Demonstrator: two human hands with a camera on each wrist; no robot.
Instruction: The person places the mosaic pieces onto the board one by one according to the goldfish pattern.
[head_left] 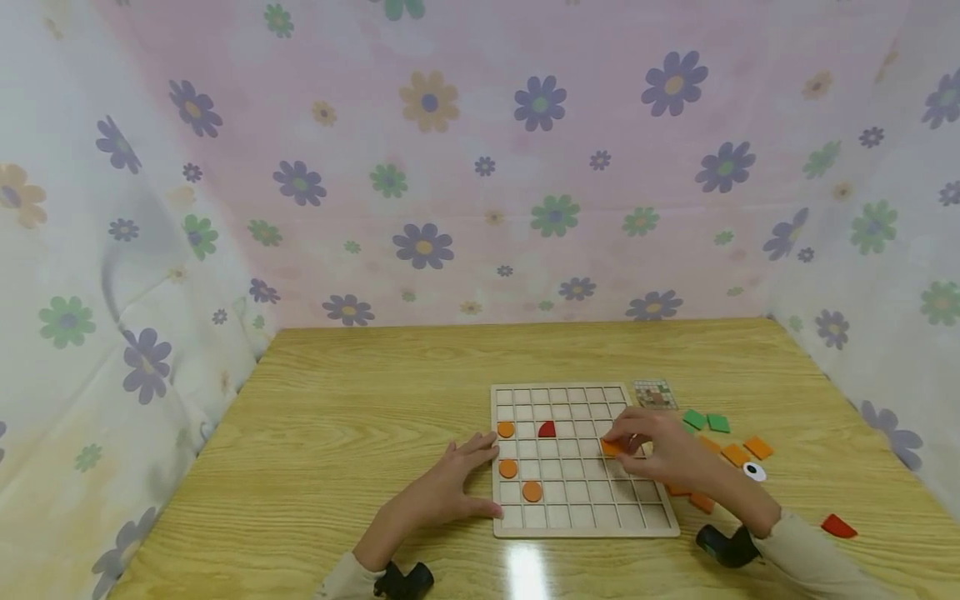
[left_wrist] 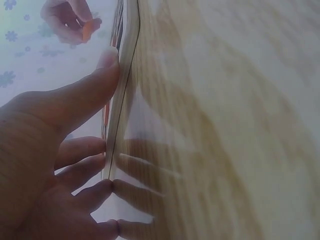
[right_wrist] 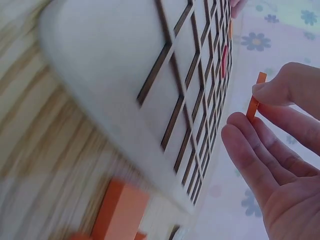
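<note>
A pale wooden grid board (head_left: 585,532) lies on the table. Three orange discs (head_left: 532,492) sit in cells on its left side, and a red quarter-circle piece (head_left: 547,429) lies in a cell higher up. My left hand (head_left: 444,490) rests along the board's left edge, fingers and thumb touching the rim. Over the right part of the board, my right hand (head_left: 663,446) pinches an orange square tile (right_wrist: 256,97) between thumb and fingers. In the right wrist view the tile is edge-on, held apart from the board.
Right of the board lie loose orange tiles (head_left: 758,447), two green tiles (head_left: 717,423), a white piece with a black spot (head_left: 754,472) and another red piece (head_left: 838,526). A small patterned card (head_left: 656,394) lies by the upper right corner. Flowered cloth (head_left: 480,167) encloses the table.
</note>
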